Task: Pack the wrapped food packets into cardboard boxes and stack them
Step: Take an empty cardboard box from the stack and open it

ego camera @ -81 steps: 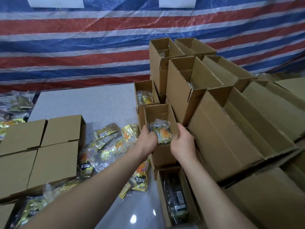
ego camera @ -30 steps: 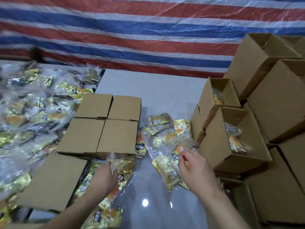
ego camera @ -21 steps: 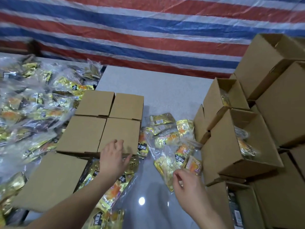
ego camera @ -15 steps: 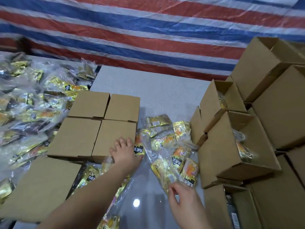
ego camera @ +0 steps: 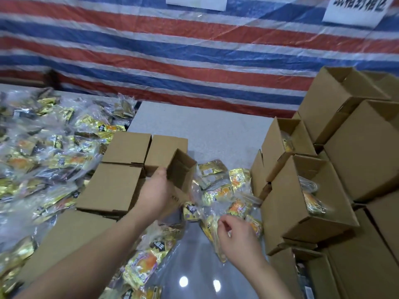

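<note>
Head view. The left hand grips an open cardboard box, tilted with its mouth facing up and to the right; the fingers are curled round the box's near wall, the thumb on its outer side. Just behind and to the left of these fingers lie three closed boxes, set edge to edge on the table. The right hand hovers over a loose heap of wrapped food packets, its fingers half curled and pinching the clear wrap of one yellow packet at the heap's near edge. The heap lies between the two hands and spreads away from the right fingertips toward the far side of the table. More packets lie beneath the left forearm. To the right of the right hand's fingers rises a stack of open boxes; the nearest of these, just beside the fingers, holds a wrapped packet that shows at its mouth. Far to the left of the left hand, a large pile of packets covers the surface. A striped red, white and blue tarpaulin hangs behind the table.
</note>
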A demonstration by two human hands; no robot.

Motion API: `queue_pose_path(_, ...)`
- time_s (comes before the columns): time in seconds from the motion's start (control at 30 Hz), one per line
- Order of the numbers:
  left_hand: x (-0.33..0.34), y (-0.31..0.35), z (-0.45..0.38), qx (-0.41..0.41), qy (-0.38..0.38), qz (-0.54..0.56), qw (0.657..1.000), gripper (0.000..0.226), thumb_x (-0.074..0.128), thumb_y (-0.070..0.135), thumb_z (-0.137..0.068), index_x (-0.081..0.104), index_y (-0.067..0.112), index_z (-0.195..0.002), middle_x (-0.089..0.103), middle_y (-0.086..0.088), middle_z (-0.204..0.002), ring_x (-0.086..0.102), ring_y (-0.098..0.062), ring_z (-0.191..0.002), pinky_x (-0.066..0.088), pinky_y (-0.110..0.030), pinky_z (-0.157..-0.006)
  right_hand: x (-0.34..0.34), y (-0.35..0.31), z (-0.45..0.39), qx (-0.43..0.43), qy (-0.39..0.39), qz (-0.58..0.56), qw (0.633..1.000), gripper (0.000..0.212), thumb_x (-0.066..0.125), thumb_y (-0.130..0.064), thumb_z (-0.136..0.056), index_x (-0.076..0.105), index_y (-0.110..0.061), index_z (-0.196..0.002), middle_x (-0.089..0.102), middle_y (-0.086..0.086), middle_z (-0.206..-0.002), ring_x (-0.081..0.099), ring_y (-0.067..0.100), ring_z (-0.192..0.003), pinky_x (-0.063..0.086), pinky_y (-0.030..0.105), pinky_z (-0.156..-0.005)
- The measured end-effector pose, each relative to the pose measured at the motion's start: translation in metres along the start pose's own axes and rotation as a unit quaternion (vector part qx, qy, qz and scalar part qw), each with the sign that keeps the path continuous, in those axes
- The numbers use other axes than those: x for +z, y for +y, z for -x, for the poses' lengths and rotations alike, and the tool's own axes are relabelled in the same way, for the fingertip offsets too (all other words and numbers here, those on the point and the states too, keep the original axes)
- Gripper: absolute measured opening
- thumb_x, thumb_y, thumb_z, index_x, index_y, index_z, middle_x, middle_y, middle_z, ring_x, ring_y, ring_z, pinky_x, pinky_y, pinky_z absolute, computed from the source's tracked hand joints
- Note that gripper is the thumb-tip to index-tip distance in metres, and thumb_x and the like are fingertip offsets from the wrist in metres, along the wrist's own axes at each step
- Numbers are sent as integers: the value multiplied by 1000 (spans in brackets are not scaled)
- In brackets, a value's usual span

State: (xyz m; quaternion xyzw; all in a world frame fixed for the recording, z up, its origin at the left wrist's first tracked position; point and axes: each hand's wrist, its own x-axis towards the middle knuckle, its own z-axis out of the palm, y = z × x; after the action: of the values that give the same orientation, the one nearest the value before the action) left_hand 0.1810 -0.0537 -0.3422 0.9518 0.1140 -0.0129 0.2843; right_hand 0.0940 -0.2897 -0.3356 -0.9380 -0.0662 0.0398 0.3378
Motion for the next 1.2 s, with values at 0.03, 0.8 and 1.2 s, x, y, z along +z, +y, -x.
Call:
queue_pose_path(0.03,-16,5,2,4,16,40,999,27,40,9,-99,56,20,-117,68,-5,-100,67,-27,-86,57,-39,-75,-7,-6,-8,1,18,-13,1000,20,55,-19,-95,61,-23,-76,60,-6,-74,56,7,-73,42,27,-64)
queue_pose_path(0.8,95,-7,182,174,-225,90,954,26,43,12,-103,65,11,-117,62,-7,-116,56,-20,-113,39,-27,-104,32,91,102,117,-141,178,967,16,49,-39,-86,52,-25,-91,59,-6,-100,59,18,-99,50,36,-78)
queue_pose_path(1.2,89,-34,157,116,-193,186,956,38,39,30,-104,52,20,-138,56,7,-136,50,-7,-128,33,-19,-107,17,83,111,70,-139,205,966,68,29,-69,-80,58,-27,-125,61,-8,-120,53,17,-116,36,35,-105)
